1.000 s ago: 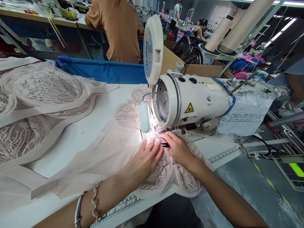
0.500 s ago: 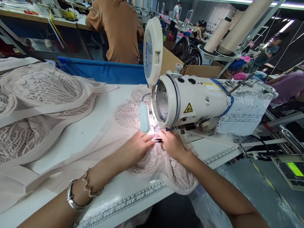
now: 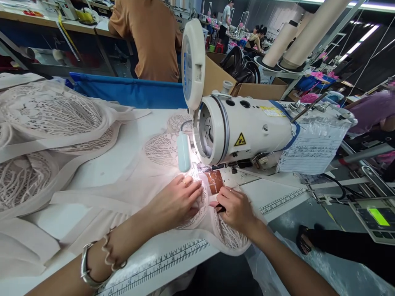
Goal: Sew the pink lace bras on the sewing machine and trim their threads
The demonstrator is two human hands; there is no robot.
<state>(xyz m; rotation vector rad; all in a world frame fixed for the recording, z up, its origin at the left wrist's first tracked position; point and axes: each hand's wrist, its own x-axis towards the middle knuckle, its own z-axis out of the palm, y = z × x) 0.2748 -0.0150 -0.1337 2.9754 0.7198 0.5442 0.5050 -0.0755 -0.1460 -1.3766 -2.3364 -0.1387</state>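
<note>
A pale pink lace bra piece (image 3: 230,234) lies under the sewing machine's lit needle area and spreads toward me. My left hand (image 3: 177,201) rests on the lace just in front of the small lamp, its fingers bent over the fabric and the thumb tucked low. My right hand (image 3: 236,207) pinches the fabric edge between thumb and fingers. A small black object (image 3: 220,208) shows at those fingertips, its kind unclear. Between the hands and the machine, a brown-orange plate (image 3: 215,181) is visible on the bed. The needle itself is hard to make out.
The white sewing machine (image 3: 247,127) stands behind my hands, its round end cover (image 3: 194,63) swung up. A pale green lamp (image 3: 184,152) hangs beside it. More lace pieces (image 3: 52,111) are heaped at left. A ruler strip (image 3: 166,263) runs along the table's front. A person's foot (image 3: 304,239) is at right.
My right hand has drawn back from the needle area toward me, pulling fabric along and uncovering the brown-orange plate. My left hand has slid slightly nearer. A person's leg and foot have appeared at right.
</note>
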